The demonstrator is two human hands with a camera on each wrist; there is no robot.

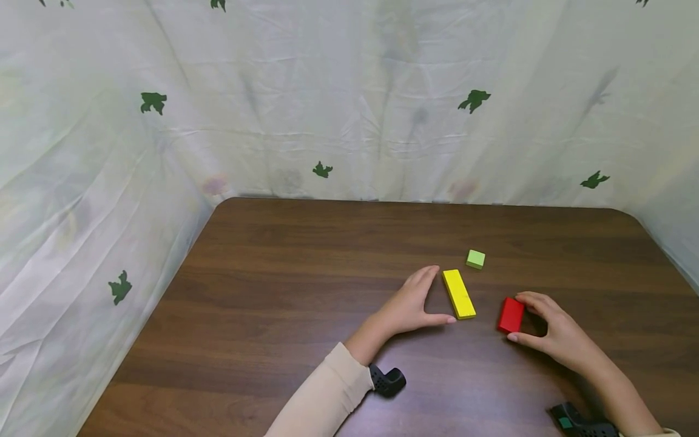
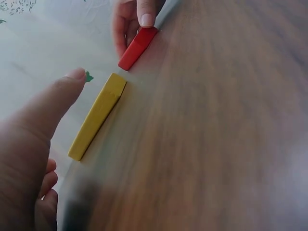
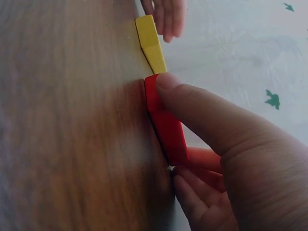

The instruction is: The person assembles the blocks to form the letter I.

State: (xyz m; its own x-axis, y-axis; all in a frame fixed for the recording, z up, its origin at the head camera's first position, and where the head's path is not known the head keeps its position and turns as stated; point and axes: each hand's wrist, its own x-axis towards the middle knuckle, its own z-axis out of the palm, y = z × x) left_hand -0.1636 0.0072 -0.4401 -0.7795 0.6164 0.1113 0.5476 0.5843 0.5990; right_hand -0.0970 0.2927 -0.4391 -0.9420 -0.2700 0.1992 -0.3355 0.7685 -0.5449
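Note:
A flat yellow block (image 1: 459,294) lies lengthwise on the brown table. Just left of it is my left hand (image 1: 403,308), thumb and fingers spread apart, with nothing held; in the left wrist view the thumb (image 2: 57,98) stands clear of the yellow block (image 2: 98,118). To the right, my right hand (image 1: 559,331) pinches a shorter red block (image 1: 511,315) by its two ends. In the right wrist view the thumb (image 3: 192,103) presses one end of the red block (image 3: 166,125), which sits at the tabletop, and the fingers are at its other end.
A small light green block (image 1: 476,259) lies beyond the yellow one. The wooden table (image 1: 246,291) has rounded far corners, and a pale curtain (image 1: 349,103) with green leaf shapes hangs behind it. Black devices (image 1: 388,381) are strapped at both wrists.

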